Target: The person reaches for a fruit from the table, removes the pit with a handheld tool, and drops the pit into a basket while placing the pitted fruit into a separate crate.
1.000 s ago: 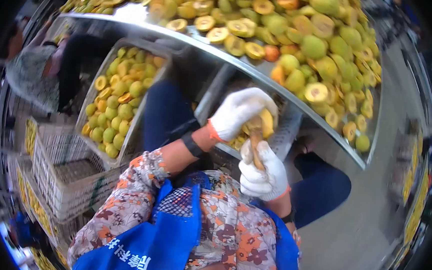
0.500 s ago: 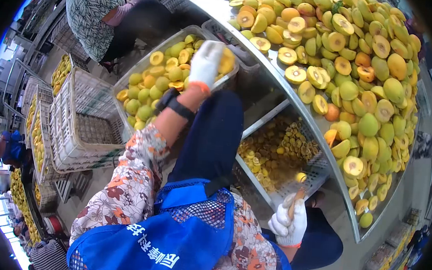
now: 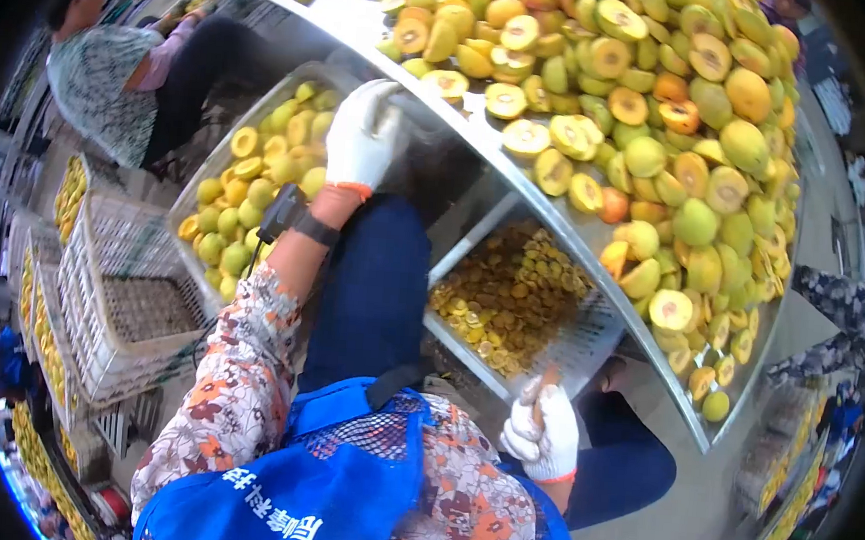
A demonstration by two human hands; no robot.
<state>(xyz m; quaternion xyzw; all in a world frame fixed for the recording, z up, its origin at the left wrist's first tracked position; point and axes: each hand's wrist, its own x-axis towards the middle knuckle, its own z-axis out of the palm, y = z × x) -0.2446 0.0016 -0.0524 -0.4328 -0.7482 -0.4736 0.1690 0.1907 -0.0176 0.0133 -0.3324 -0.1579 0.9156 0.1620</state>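
Observation:
My left hand (image 3: pixel 364 137), in a white glove with an orange cuff, is between the fruit bin and the table's metal edge. Its fingers are slightly blurred, bent and apart, with nothing visible in them. Beside it stands a translucent bin (image 3: pixel 189 193) of halved yellow-green fruit (image 3: pixel 259 163). Low on the right, my gloved right hand (image 3: pixel 541 436) is closed around a wooden-handled tool (image 3: pixel 547 380) that points up; its tip is hard to make out. Beyond that hand, a crate (image 3: pixel 589 333) under the table holds small yellow-brown scraps (image 3: pixel 511 296).
A metal-edged table (image 3: pixel 519 181) curves across the upper right, heaped with halved fruit (image 3: pixel 663 136). White plastic crates (image 3: pixel 135 299) stand on the left. Another person (image 3: pixel 104 87) sits at upper left. More fruit crates (image 3: pixel 785 465) stand at far right.
My left hand has moved off the fruit bin towards the table edge; a yellow fruit half beside it no longer shows. The yellow piece at the tool's tip is gone. The view has shifted.

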